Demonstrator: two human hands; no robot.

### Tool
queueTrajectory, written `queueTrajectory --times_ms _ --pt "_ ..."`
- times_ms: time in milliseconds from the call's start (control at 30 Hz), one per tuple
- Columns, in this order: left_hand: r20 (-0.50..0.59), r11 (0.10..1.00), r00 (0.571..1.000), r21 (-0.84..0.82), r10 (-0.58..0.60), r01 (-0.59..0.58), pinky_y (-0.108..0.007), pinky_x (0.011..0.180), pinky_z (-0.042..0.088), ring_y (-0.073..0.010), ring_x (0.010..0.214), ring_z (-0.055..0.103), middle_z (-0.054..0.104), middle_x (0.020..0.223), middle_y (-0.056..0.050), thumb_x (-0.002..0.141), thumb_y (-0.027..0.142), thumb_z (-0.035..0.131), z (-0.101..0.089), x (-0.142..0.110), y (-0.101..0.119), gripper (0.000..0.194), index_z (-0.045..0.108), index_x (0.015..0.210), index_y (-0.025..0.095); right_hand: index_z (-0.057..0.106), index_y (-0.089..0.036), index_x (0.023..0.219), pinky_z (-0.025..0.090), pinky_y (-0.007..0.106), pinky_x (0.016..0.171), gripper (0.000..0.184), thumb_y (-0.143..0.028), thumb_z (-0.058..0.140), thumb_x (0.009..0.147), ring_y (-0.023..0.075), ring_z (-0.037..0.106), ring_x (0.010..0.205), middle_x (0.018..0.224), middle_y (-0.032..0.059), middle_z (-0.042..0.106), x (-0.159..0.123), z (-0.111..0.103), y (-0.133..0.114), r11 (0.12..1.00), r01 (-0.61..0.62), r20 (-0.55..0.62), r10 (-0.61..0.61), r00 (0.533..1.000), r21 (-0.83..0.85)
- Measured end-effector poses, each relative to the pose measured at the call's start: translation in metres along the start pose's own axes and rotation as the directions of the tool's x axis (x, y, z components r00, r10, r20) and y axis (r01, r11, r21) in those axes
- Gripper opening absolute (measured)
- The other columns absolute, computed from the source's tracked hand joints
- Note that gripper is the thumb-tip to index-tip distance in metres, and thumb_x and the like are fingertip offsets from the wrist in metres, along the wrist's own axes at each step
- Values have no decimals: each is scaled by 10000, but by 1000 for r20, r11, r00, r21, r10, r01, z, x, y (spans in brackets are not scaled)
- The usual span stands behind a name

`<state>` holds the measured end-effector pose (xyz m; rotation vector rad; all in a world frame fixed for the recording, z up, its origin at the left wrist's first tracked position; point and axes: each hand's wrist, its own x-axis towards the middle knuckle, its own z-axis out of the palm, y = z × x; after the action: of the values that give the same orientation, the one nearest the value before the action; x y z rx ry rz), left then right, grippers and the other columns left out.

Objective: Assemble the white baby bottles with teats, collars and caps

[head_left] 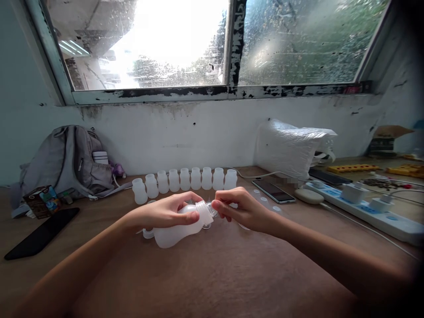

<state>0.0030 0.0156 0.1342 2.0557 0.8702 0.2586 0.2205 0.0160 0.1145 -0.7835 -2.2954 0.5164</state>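
Note:
My left hand (167,212) is wrapped round a small translucent white plastic bottle (179,232), held on its side just above the brown table (212,274). The bottle's threaded neck points right. At that neck my right hand (238,207) pinches a small clear cap (212,208) between thumb and fingers. Behind my hands a curved row of several identical open white bottles (185,179) stands upright on the table. A few clear caps (265,199) lie flat on the table to the right of my right hand.
A grey backpack (69,161) and a small carton (41,201) sit at the back left, with a black phone (41,232) in front. At the right lie a second phone (273,191), a white plastic bag (291,148) and a power strip (364,205) with cables.

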Motion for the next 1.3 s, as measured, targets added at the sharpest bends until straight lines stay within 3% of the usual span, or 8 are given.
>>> queueTrajectory --times_ms 167,300,533,767,967,1200,1233,1300 --pt "-161 957 984 264 -76 117 -215 522 398 -162 715 570 607 820 -8 603 557 602 3 1 2 530 524 994 208 460 -155 551 305 199 421 426 -402 342 878 63 390 418 467 -21 460 1 -5 4 990 -51 -133 34 991 -132" --pt "-173 883 979 436 -108 174 -225 510 388 -162 668 574 605 742 5 665 584 510 4 2 3 435 561 873 206 494 -166 1060 432 264 627 386 -427 528 777 147 556 744 916 70 603 0 -4 9 926 102 -69 -136 988 -362" --pt "-447 419 876 841 182 342 -300 596 418 -222 739 554 605 786 -65 712 307 532 45 7 -8 189 536 836 166 527 -113 971 411 377 680 302 -318 558 751 239 540 793 874 119 605 -13 39 12 694 93 24 -109 994 -714" --pt "-295 267 902 940 314 214 -317 547 408 -217 692 517 559 791 -66 673 96 523 67 5 -14 196 509 856 163 507 -147 691 317 219 435 235 -260 649 542 120 473 518 604 -1 551 -13 61 25 931 -153 206 230 951 -332" --pt "-245 296 928 942 282 159 -320 569 414 -216 705 511 557 752 -39 707 46 473 59 8 -9 159 507 785 180 459 -142 519 265 149 338 144 -151 601 544 51 405 401 472 -60 445 -15 63 39 830 -487 490 315 813 274" --pt "-240 517 949 850 203 104 -325 587 442 -226 737 525 578 828 -33 627 246 607 72 6 -36 307 511 913 190 553 -131 549 341 171 346 242 -344 637 628 67 434 365 461 -30 504 -8 42 31 842 -527 793 241 559 115" --pt "-263 560 946 821 192 115 -329 607 443 -227 754 532 582 847 -34 638 271 604 72 5 -40 331 506 944 195 584 -129 617 360 176 367 277 -401 619 654 76 461 398 503 -17 536 -3 31 28 885 -460 791 228 568 76" --pt "-332 660 927 738 172 141 -337 663 442 -230 818 542 585 921 -38 661 339 602 68 2 -47 412 473 1030 210 606 -157 874 395 179 441 332 -437 587 697 99 525 542 688 8 602 6 8 30 960 -274 624 181 761 56"
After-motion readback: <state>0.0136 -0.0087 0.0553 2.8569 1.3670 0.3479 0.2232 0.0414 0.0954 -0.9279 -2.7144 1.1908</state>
